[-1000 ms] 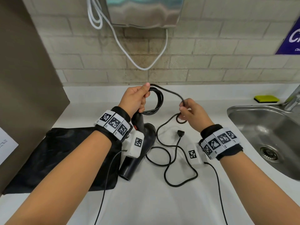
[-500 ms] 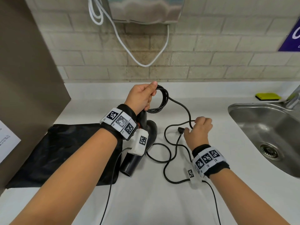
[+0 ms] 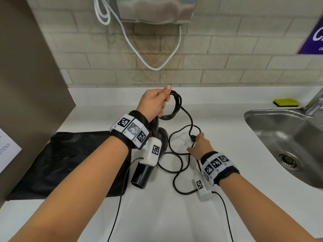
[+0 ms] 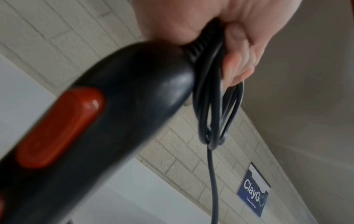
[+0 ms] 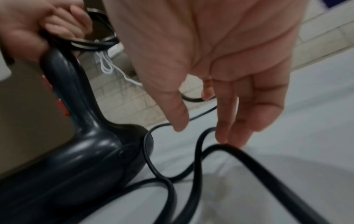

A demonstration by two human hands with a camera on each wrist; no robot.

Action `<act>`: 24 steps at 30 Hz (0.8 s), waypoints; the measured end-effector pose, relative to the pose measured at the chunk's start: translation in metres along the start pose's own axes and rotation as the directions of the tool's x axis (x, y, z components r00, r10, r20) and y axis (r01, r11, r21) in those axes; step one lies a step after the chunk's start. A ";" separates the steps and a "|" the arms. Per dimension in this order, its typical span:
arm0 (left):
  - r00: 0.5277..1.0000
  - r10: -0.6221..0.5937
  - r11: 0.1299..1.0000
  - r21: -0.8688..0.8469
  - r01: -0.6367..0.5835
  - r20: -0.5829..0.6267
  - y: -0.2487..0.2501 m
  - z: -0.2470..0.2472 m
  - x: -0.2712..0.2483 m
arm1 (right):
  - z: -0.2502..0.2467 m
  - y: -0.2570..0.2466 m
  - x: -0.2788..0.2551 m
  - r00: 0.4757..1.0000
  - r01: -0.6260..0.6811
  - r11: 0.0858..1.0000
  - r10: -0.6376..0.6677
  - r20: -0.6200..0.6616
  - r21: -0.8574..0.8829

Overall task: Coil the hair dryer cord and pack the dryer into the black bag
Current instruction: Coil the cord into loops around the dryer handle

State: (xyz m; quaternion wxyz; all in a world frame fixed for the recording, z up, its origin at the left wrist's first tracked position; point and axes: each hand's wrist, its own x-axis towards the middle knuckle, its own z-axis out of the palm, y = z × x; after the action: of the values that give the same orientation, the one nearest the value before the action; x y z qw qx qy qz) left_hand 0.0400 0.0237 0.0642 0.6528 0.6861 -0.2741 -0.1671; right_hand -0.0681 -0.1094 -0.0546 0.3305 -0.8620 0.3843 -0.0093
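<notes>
A black hair dryer (image 3: pixel 148 165) with a red switch (image 4: pixel 59 127) stands nozzle-down on the white counter. My left hand (image 3: pixel 154 103) grips the top of its handle together with several coiled loops of black cord (image 3: pixel 174 107). The remaining cord (image 3: pixel 180 165) trails in loose curves over the counter. My right hand (image 3: pixel 199 145) hovers low over that loose cord, fingers straight and relaxed (image 5: pixel 235 121), tips at the cord near the plug (image 3: pixel 193 137), holding nothing. The black bag (image 3: pixel 57 161) lies flat to the left of the dryer.
A steel sink (image 3: pixel 288 142) with a tap is set in the counter at the right, and a yellow sponge (image 3: pixel 286 102) lies behind it. A brown partition (image 3: pixel 26 84) stands at the left. A wall-mounted hand dryer with a white cable (image 3: pixel 153 67) hangs above.
My right hand let go of the cord strand it held up near the coil and dropped toward the counter beside the plug. The left hand kept its grip on handle and coil.
</notes>
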 end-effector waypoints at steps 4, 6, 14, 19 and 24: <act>1.000 -0.009 1.000 -0.016 0.009 -0.014 0.001 0.001 -0.001 | 0.006 -0.003 0.008 0.997 -0.042 0.994 0.049 0.067 -0.100; 1.000 -0.016 0.999 -0.034 0.015 -0.009 0.001 0.000 -0.001 | 0.003 -0.003 0.010 1.000 -0.007 0.996 0.009 0.019 -0.094; 0.999 -0.014 0.999 -0.051 0.012 -0.047 0.000 -0.003 0.001 | -0.028 -0.005 -0.005 0.972 0.130 0.979 -0.095 -0.214 0.155; 0.997 -0.010 0.999 -0.042 0.007 -0.071 -0.001 -0.004 0.003 | -0.034 -0.009 -0.025 0.952 0.228 0.965 -0.193 -0.237 0.128; 0.998 -0.016 1.000 -0.009 0.016 -0.068 0.000 -0.003 0.004 | -0.034 -0.026 -0.057 0.835 0.501 0.853 -0.434 -0.338 0.144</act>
State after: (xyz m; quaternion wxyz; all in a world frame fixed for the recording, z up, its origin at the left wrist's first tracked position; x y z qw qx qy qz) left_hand 0.0450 0.0234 0.0646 0.6632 0.6908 -0.2457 -0.1501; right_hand -0.1009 -0.0779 0.0008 0.3532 -0.8753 0.2016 -0.2616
